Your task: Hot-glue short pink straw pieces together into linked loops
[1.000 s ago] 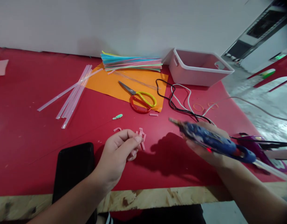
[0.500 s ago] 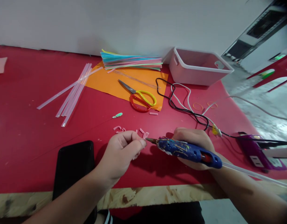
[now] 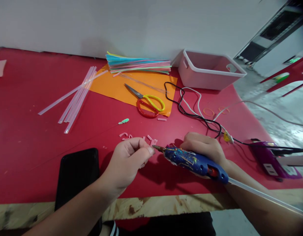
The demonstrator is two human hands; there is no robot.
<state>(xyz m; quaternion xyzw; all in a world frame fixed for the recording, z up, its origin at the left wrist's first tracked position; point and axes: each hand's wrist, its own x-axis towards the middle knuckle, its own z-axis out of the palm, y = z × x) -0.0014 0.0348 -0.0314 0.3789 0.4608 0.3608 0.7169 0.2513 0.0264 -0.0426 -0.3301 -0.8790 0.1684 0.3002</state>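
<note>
My right hand grips a blue hot glue gun smeared with dried, coloured residue. A clear glue stick sticks out of its back end. The gun's metal nozzle reaches the fingertips of my left hand, which are closed in a pinch. Whatever they hold is too small or hidden to make out. Just behind those fingers lie several short pink pieces, with curled pink bits to their left. Farther left, a small green fuzzy piece sits at the end of a thin wire.
Scissors rest on an orange sheet, below a bundle of pipe cleaners. Glue sticks lie left, a black phone near the front edge. Right are a pink bin, tangled cables and a purple power strip.
My right hand has brought the glue gun leftward and down, so its nozzle now meets my left fingertips. My left hand has barely moved. Some pink pieces now lie behind it.
</note>
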